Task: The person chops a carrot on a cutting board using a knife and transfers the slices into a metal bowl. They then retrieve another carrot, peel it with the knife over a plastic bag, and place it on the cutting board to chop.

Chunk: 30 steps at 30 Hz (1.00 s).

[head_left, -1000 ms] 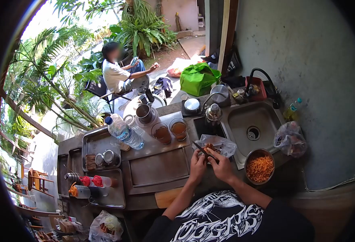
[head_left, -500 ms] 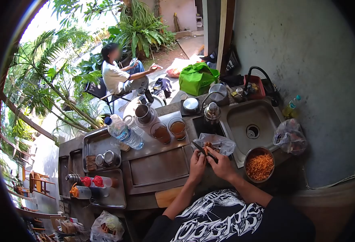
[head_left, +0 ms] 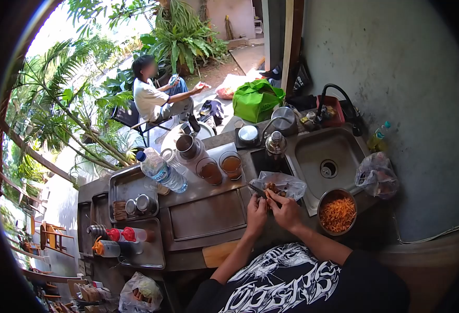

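Both hands meet over a clear plastic bag (head_left: 292, 187) on the counter beside the sink. My left hand (head_left: 257, 211) has its fingers closed on a small orange piece that looks like carrot (head_left: 268, 195). Closed too, my right hand (head_left: 288, 213) grips a knife (head_left: 256, 190), its dark blade pointing up and left across the left fingertips; the handle is mostly hidden. Brownish-orange pieces show at the bag's opening, just beyond the fingers. Right of my right hand stands a metal bowl (head_left: 320, 220) filled with shredded carrot (head_left: 339, 214).
A steel sink (head_left: 305, 151) lies ahead right, with a stuffed plastic bag (head_left: 376, 175) at its side. Two glasses of brown drink (head_left: 231, 166), a water bottle (head_left: 161, 172) and a tray with squeeze bottles (head_left: 153, 255) stand left. Beyond the counter sits another person (head_left: 151, 101).
My right fingers have shifted slightly around the knife and the orange piece, and less of the handle shows. The view has moved a little; the other things stay in place.
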Each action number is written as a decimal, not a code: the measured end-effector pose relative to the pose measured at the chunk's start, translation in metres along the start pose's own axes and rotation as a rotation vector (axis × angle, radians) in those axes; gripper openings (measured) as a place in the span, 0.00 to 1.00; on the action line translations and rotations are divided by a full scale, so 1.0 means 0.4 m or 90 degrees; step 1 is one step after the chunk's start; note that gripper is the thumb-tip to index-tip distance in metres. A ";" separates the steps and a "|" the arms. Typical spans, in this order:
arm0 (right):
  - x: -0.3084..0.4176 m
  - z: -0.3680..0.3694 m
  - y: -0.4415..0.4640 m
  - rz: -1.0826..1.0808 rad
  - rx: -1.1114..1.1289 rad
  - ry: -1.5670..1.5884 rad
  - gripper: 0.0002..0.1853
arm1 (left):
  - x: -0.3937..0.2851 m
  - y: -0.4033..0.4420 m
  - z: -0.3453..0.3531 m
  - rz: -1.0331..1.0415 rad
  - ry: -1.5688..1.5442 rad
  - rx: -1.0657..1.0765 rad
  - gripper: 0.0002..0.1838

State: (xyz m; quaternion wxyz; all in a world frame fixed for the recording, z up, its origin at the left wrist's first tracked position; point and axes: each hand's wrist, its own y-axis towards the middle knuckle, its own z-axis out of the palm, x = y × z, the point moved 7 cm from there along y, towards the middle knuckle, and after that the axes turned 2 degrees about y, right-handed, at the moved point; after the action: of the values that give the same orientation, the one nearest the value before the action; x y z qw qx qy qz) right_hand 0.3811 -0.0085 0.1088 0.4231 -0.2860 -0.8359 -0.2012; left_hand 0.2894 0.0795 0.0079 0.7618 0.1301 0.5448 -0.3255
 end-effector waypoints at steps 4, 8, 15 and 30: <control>-0.012 0.016 0.003 0.032 -0.024 0.018 0.17 | -0.039 -0.007 0.013 0.073 0.091 -0.063 0.16; -0.048 0.051 0.023 -0.064 -0.078 0.098 0.17 | -0.064 -0.011 0.011 0.127 0.209 -0.059 0.17; -0.118 0.007 0.097 0.203 0.006 0.379 0.18 | -0.159 -0.061 0.086 0.138 0.331 0.019 0.13; -0.108 -0.043 0.048 0.121 0.159 0.021 0.26 | -0.088 -0.025 0.027 0.027 0.145 0.033 0.21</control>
State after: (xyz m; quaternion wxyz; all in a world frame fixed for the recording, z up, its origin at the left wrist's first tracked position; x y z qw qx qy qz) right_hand 0.4244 -0.0174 0.0849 0.4860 -0.3054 -0.8167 -0.0591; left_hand 0.2843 0.0786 0.0455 0.6981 0.1975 0.6164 -0.3060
